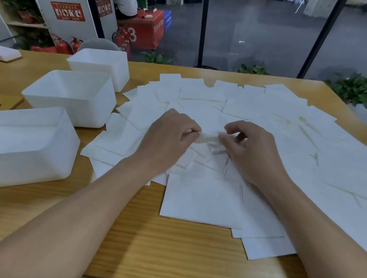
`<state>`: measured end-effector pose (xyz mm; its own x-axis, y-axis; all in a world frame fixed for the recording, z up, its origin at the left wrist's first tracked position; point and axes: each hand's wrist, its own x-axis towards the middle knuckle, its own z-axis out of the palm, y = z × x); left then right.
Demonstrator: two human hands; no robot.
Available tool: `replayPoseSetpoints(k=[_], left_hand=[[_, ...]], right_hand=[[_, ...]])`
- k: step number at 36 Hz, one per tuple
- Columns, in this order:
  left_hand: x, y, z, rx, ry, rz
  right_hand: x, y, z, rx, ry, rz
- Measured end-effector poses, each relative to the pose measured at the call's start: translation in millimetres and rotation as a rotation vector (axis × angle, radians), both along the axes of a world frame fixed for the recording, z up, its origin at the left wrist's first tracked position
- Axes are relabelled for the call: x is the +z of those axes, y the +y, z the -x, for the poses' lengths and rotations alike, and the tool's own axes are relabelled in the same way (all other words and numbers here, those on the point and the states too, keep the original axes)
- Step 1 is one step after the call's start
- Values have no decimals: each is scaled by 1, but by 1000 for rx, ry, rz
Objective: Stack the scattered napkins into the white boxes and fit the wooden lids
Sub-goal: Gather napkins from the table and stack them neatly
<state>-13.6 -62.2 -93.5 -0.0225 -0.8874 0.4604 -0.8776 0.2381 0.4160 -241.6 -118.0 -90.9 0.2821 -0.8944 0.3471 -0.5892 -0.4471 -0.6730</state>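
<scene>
Three white boxes (pixel 69 95) sit in a row at my 10 o'clock on the wooden counter (pixel 145 236), all open on top. My left hand (pixel 169 137) is at 12 o'clock, its fingers (pixel 193 132) pinched on a crumpled napkin (pixel 208 139). My right hand (pixel 251 150) pinches the same napkin's other side. Flat napkins (pixel 291 136) lie spread from 12 to 3 o'clock.
</scene>
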Motion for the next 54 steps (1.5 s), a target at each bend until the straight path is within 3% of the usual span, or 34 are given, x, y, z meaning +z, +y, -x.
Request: replayPoseSetpoints(k=[10, 16, 20, 24, 29, 33, 39, 54], left_hand=[[7, 32, 7, -84, 296, 1], [14, 45, 15, -248, 309, -87], [15, 39, 6, -120, 295, 54], [20, 40, -3, -72, 307, -77], [29, 44, -6, -140, 624, -100], [36, 61, -17, -186, 691, -234], [32, 77, -19, -254, 522, -496], [21, 74, -15, -211, 223, -453]], right_hand=[[9, 6, -3, 18, -83, -183], [13, 14, 5, 147, -217, -233], [18, 19, 11, 281, -172, -212], [32, 27, 17, 441, -173, -209], [42, 32, 21, 448, -174, -177], [50, 35, 34, 418, -41, -338], [51, 36, 41, 437, 222, -500], [45, 32, 39, 450, 361, -425]])
